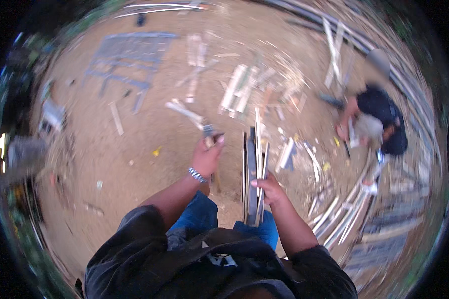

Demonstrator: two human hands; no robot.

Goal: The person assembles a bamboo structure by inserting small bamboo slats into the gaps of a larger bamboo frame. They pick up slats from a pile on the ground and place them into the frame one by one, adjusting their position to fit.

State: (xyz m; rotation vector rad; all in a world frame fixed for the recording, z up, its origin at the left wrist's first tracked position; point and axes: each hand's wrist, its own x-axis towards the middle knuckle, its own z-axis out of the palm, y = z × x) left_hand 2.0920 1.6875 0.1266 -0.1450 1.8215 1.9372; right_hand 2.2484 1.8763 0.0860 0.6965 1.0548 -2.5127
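I hold a bundle of split bamboo strips (254,174) upright at the centre of my view, its lower end down by my knees, so the edges face me. My right hand (270,189) is wrapped round the bundle's lower half at about four o'clock, thumb across the front to keep the strips together. My left hand (207,154), at nine o'clock from the bundle, is closed on the handle of a blade or chopper (189,113) that points up toward eleven o'clock; it is blurred, so I cannot tell its exact kind. More split pieces (242,89) lie on the bare earth at twelve. At three o'clock another person (379,122) crouches near long poles (341,217).
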